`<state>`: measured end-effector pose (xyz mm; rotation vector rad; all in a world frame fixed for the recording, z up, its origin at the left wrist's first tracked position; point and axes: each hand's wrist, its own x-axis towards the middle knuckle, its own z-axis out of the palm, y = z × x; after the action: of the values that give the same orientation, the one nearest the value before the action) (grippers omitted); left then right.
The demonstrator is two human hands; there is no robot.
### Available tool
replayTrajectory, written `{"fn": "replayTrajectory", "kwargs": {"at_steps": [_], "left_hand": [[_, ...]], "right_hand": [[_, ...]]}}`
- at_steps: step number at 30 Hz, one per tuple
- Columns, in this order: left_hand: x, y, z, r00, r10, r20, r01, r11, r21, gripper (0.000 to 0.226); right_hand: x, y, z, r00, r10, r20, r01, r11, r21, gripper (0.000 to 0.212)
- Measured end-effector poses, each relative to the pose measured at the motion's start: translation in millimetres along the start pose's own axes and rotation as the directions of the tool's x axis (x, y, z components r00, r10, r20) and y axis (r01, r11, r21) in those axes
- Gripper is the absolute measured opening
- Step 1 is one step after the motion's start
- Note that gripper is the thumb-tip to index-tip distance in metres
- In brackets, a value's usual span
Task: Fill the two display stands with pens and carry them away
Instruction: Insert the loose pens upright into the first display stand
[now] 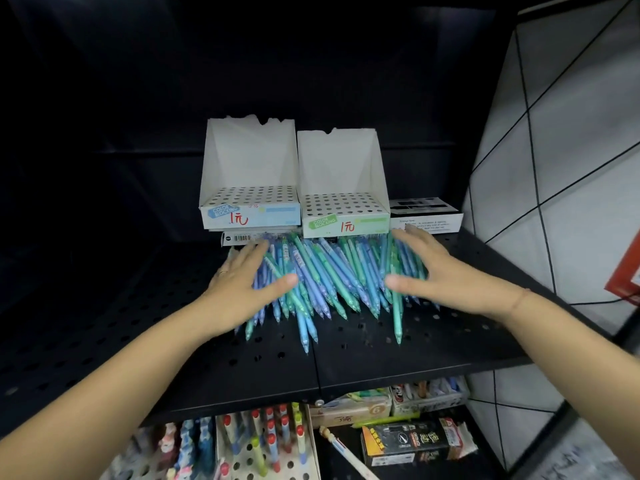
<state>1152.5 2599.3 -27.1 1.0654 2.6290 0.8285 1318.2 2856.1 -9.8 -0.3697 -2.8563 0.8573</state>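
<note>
A heap of blue and green pens (329,271) lies on the black perforated shelf (381,344), left hand (247,277) and right hand (433,268) cupping its sides with fingers spread wide. Behind stand two empty white display stands (249,174) side by side; pale tiled wall (571,140) at right, dark shelving all round.

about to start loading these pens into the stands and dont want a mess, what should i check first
1. Holes of the blue-labelled white cardboard stand free: ok, no pens in them.
2. Holes of the green-labelled white cardboard stand free: ok, empty too.
3. The pile of blue and green plastic pens bunched evenly: not ok, several tips stick out frontward.
4. Pens within the black perforated metal shelf edge: ok.
5. Hands placed: ok, left hand and right hand flank the pile, fingers straight, gripping nothing.
6. Stands seated steadily: cannot tell; the blue-labelled one sits on a flat barcoded box.
</note>
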Motion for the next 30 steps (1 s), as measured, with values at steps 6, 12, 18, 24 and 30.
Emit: {"fn": "replayTrajectory", "kwargs": {"at_steps": [6, 12, 18, 24, 30], "left_hand": [[-17.4, -17.7, 6.1, 0.976, 0.143, 0.161, -0.177, 0.96, 0.219, 0.109], [-9.1, -11.9, 11.4, 0.983, 0.126, 0.137, -0.147, 0.976, 0.159, 0.113], [-11.1, -10.4, 5.0, 0.984, 0.109, 0.14, -0.115, 0.993, 0.039, 0.101], [-4.0, -5.1, -0.1, 0.982, -0.146, -0.118, 0.153, 0.987, 0.053, 0.091], [13.0, 11.1, 6.5, 0.955, -0.291, -0.049, 0.289, 0.956, -0.052, 0.098]], "right_hand": [[-36.6, 5.4, 18.0, 0.988, -0.055, 0.145, 0.077, 0.986, -0.147, 0.104], [-20.4, 11.7, 17.9, 0.995, -0.104, 0.003, 0.103, 0.975, -0.199, 0.092], [-5.3, 10.6, 5.0, 0.998, -0.052, 0.038, 0.059, 0.976, -0.208, 0.088], [16.6, 16.1, -1.7, 0.961, 0.179, -0.209, -0.161, 0.982, 0.098, 0.08], [40.8, 9.5, 22.6, 0.931, 0.334, -0.15, -0.307, 0.935, 0.177, 0.088]]}}
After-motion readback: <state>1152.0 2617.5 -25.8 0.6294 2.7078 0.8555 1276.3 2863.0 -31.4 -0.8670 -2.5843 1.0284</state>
